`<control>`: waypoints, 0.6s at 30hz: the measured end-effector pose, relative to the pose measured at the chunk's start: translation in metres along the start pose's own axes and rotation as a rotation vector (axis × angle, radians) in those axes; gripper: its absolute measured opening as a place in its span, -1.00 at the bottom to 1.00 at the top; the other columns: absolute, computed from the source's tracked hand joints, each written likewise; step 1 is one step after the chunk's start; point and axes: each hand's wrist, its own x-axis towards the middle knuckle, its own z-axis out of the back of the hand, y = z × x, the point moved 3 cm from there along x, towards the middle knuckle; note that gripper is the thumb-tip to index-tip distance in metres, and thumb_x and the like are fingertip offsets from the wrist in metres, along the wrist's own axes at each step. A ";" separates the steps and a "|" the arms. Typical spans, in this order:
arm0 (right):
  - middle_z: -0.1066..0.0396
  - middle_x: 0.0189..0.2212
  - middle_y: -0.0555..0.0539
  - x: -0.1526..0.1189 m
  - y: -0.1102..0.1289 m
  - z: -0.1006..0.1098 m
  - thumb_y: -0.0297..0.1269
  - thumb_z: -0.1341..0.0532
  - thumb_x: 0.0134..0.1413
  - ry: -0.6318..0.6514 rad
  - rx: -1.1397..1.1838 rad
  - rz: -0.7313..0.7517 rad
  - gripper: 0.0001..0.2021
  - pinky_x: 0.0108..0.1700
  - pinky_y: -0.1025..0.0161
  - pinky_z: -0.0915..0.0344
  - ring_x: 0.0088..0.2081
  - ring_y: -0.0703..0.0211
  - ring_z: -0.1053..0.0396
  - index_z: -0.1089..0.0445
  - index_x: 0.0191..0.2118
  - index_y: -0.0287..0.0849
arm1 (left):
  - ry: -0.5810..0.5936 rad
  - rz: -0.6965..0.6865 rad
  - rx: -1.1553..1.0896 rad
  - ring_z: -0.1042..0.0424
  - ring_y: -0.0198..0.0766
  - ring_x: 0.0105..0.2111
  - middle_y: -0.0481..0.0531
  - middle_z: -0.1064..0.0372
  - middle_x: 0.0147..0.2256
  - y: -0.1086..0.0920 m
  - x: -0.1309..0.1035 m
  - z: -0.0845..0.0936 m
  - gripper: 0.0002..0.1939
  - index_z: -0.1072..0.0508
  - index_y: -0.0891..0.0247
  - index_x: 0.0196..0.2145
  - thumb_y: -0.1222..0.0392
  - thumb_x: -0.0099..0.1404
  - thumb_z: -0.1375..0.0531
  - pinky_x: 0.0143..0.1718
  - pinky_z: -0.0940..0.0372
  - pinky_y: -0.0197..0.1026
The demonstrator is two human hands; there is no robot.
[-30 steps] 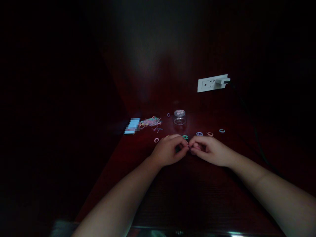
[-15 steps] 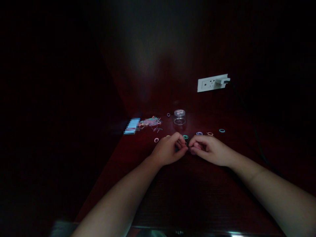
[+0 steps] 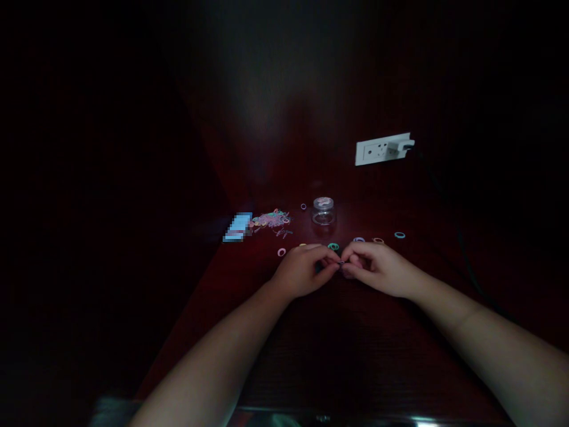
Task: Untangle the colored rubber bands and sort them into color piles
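My left hand (image 3: pixel 308 270) is closed in a pinch, its fingertips close to those of my right hand (image 3: pixel 377 268), which pinches too. A tiny item, too small to name, shows where the fingertips meet. Just beyond the hands lie a green elastic ring (image 3: pixel 333 246), a purple ring (image 3: pixel 358 240) and an orange-pink ring (image 3: pixel 378 241). A yellow ring (image 3: pixel 303 245) peeks out behind my left hand, partly hidden. Left of it is a pink ring (image 3: pixel 281 252); a light blue ring (image 3: pixel 399 235) lies off to the right.
A clear lidded jar (image 3: pixel 323 216) stands on the dark red table (image 3: pixel 355 356) near the back panel. To its left are a small ring (image 3: pixel 303 206), a heap of small coloured elastic bands (image 3: pixel 272 220) and a blurred bright blue rectangle (image 3: pixel 238 226). A wall socket (image 3: pixel 377 150) holds a plug with a cable.
My left fingertips have moved slightly right and closed up, meeting my right fingertips. The tiny item between them now shows a little. The things on the table are unmoved.
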 end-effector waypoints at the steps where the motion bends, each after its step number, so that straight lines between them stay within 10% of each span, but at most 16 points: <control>1: -0.16 -0.58 0.11 0.000 0.000 0.000 -0.26 -0.22 0.17 -0.002 -0.004 0.003 -0.90 -0.49 0.33 -0.12 -0.55 0.30 -0.15 -0.36 -0.31 -0.17 | -0.001 -0.004 0.005 -0.49 -0.35 -0.35 -0.04 -0.50 -0.35 0.000 0.000 0.000 -0.91 -0.52 0.20 -0.24 0.22 0.30 -0.22 -0.28 -0.35 -0.27; 18: -0.26 -0.59 0.07 0.000 0.001 0.002 -0.28 -0.23 0.16 -0.032 -0.007 0.023 -0.88 -0.46 0.34 -0.17 -0.53 0.30 -0.22 -0.38 -0.38 -0.18 | -0.002 -0.010 0.013 -0.47 -0.35 -0.39 -0.04 -0.50 -0.38 0.000 0.000 -0.001 -0.89 -0.55 0.21 -0.25 0.22 0.29 -0.21 -0.29 -0.32 -0.27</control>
